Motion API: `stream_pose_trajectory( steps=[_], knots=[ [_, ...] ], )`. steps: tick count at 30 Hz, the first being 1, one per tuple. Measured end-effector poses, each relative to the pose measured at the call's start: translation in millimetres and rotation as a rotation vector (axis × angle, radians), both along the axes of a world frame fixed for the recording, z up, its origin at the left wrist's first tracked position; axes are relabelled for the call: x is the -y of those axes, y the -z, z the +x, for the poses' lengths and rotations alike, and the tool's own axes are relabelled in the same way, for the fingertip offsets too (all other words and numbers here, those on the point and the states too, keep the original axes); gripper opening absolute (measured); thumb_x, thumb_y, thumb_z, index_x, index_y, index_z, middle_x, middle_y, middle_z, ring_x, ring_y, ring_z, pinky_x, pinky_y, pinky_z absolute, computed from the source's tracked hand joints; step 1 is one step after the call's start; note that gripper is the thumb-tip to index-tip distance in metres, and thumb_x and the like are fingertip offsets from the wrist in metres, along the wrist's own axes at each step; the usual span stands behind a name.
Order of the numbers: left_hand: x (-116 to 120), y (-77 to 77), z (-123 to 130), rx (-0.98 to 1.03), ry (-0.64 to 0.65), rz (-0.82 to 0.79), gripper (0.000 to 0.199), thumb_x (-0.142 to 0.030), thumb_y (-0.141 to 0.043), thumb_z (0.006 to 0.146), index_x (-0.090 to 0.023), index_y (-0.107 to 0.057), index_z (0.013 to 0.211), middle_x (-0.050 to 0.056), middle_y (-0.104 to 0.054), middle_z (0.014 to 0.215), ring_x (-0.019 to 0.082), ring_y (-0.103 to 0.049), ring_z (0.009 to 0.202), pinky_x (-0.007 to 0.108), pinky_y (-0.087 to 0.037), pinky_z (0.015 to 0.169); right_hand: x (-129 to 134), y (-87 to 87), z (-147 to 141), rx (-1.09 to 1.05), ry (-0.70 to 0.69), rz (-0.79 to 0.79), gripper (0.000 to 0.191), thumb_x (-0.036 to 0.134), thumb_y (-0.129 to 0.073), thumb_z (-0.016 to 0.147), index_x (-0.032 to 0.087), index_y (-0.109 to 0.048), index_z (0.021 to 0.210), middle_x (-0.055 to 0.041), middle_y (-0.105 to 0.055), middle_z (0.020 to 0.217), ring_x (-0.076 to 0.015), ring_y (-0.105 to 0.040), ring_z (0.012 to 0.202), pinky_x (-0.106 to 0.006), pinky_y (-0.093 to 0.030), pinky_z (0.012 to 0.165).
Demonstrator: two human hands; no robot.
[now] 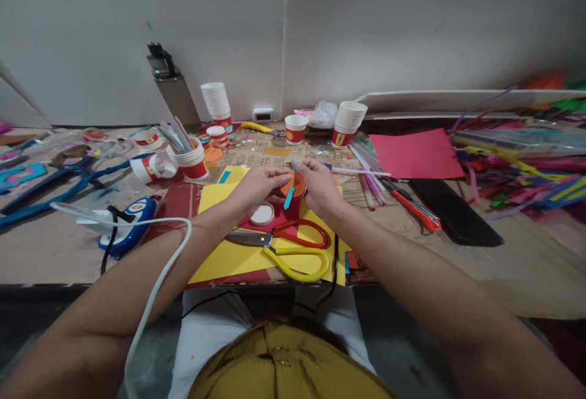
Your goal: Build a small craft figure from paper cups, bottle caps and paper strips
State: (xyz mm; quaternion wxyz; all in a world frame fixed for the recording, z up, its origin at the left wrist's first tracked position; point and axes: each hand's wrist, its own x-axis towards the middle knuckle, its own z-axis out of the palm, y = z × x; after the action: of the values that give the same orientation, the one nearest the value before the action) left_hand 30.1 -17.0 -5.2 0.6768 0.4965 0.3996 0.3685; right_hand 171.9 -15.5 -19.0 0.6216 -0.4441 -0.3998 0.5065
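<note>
A round orange paper disc sits between my two hands, over the red and yellow paper. My left hand is closed on its left edge. A narrow light-blue paper strip with a pointed end lies across the disc. My right hand is closed at the strip's upper end and by the disc's right side; its fingertips partly hide that end. Just below the hands is a small white round lid-like piece. Large scissors with one red and one yellow handle lie nearest me on yellow paper.
Paper cups stand stacked at the back, with a single cup beside them. Rightward are a red cutter, a black phone-like slab and red paper. A white cable crosses over my left forearm; a blue-and-white device lies left.
</note>
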Motion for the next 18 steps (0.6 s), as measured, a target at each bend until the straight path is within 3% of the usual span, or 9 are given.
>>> stream_pose_trajectory(
  steps=[6,10,15,18],
  knots=[
    [2.3,-2.2,0.8,-0.045,-0.062,0.041,0.016,-0.025,-0.073,0.073,-0.013,-0.069,0.083,0.000,-0.059,0.065,0.008,-0.058,0.050,0.021,-0.054,0.050,-0.1,-2.8,2.2,0.023,-0.058,0.012,0.032,0.044,-0.075,0.067,0.021,-0.053,0.070,0.0044,-0.056,0.067,-0.0096,-0.053,0.061,-0.025,-0.047,0.063],
    [1.3,-8.7,-0.6,-0.045,-0.155,0.088,0.016,-0.025,-0.069,0.075,-0.011,-0.067,0.083,0.004,-0.065,0.071,0.011,-0.061,0.056,0.022,-0.053,0.052,5.0,-8.2,3.6,0.040,-0.037,-0.037,0.028,0.043,-0.069,0.074,0.021,-0.051,0.078,0.0049,-0.055,0.072,-0.0080,-0.052,0.061,-0.021,-0.046,0.059],
    [-8.3,-6.8,-7.5,-0.005,-0.380,0.214,0.016,-0.028,-0.068,0.075,-0.012,-0.065,0.080,0.003,-0.065,0.071,0.010,-0.060,0.060,0.021,-0.051,0.057,13.6,-1.9,-4.4,0.236,-0.062,-0.063,0.032,0.047,-0.067,0.074,0.022,-0.050,0.084,0.0035,-0.058,0.079,-0.0092,-0.055,0.062,-0.023,-0.047,0.057],
    [-11.2,-3.1,-9.1,0.002,-0.396,0.275,0.018,-0.030,-0.069,0.074,-0.013,-0.065,0.079,0.001,-0.064,0.067,0.009,-0.057,0.057,0.020,-0.048,0.057,15.2,3.3,-10.1,0.353,-0.121,-0.048,0.037,0.046,-0.070,0.072,0.021,-0.049,0.089,0.0026,-0.061,0.074,-0.0110,-0.058,0.063,-0.024,-0.046,0.058]
  ],
)
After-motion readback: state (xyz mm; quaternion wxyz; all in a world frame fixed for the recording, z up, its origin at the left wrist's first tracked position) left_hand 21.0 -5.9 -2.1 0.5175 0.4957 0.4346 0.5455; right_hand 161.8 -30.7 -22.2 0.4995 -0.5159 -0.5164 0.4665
